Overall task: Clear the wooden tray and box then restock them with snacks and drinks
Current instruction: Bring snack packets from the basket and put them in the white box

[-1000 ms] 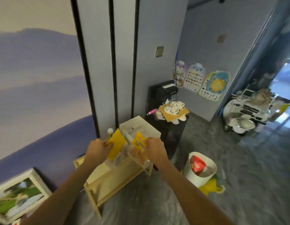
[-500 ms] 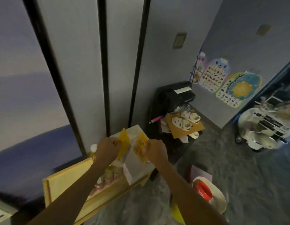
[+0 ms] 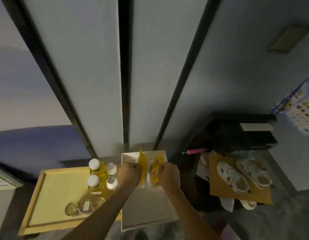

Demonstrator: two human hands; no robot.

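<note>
Both hands hover over the white box, each gripping a yellow snack packet. My left hand holds the taller packet; my right hand holds the smaller packet. The two packets are side by side above the box's far half. Left of the box lies the pale wooden tray. On its right side stand several white-capped bottles of yellow drink, with a row of three round clear-lidded cups in front of them.
Grey wall panels with dark strips rise behind the tray and box. A black cabinet stands to the right, with white clogs on a cardboard sheet and a pink pen beside it. A picture frame leans at far left.
The view has closed in and tilted down over the tray and box. Both hands, still gripping the packets, have come over the white box, and the bottles and cups are now in sight.
</note>
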